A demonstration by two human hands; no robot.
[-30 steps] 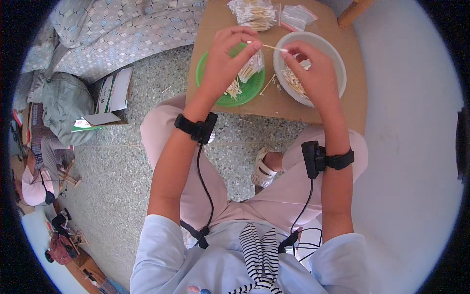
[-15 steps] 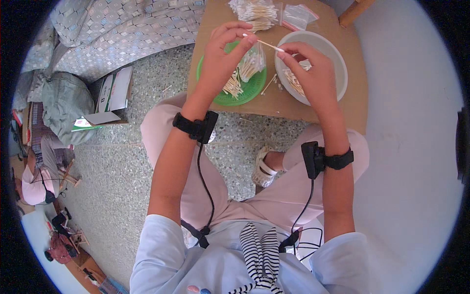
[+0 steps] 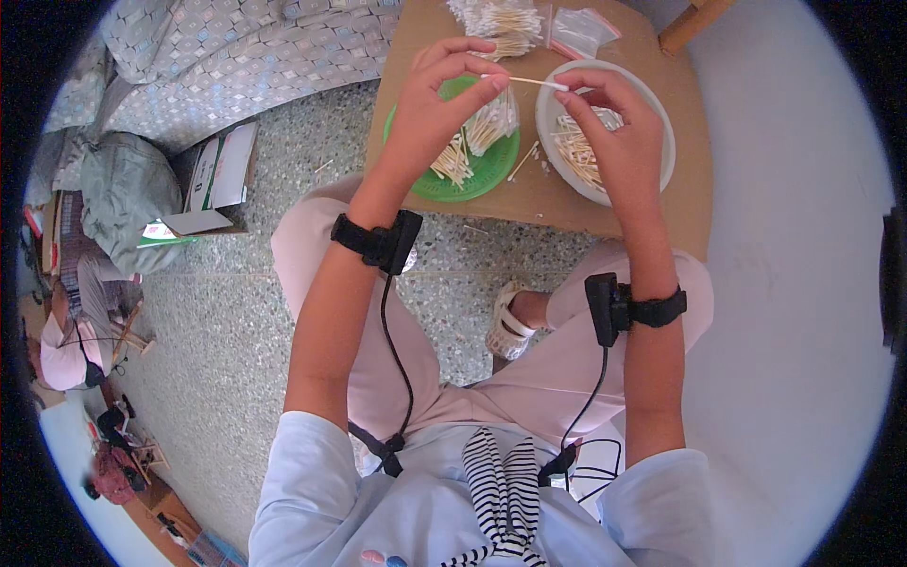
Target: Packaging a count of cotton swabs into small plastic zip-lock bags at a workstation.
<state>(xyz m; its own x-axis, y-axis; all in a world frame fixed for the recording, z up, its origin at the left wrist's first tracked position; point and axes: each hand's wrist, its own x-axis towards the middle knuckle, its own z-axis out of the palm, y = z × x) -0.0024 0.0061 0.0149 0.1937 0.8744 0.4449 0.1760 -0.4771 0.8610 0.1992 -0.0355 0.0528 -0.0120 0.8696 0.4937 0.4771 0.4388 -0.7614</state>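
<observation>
Both hands are raised over the small brown table, sharing one cotton swab that bridges them: the left hand pinches one tip between thumb and fingers, and the right hand pinches the other tip the same way, the stick lying level above the gap between the green plate and the white bowl. The hold looks light at both ends, and that is where I see the trouble; a thin stick gripped only by its soft tips could slip out of one pinch, or bend and snap if the hands pull unevenly. Should it drop, it would probably land among the loose swabs on the plate or the heap in the bowl and be hard to pick out again. The bag of swabs on the plate sits just under the left fingers, so a lowered wrist could nudge it and scatter the pile. The clear packets at the far edge lie apart.
</observation>
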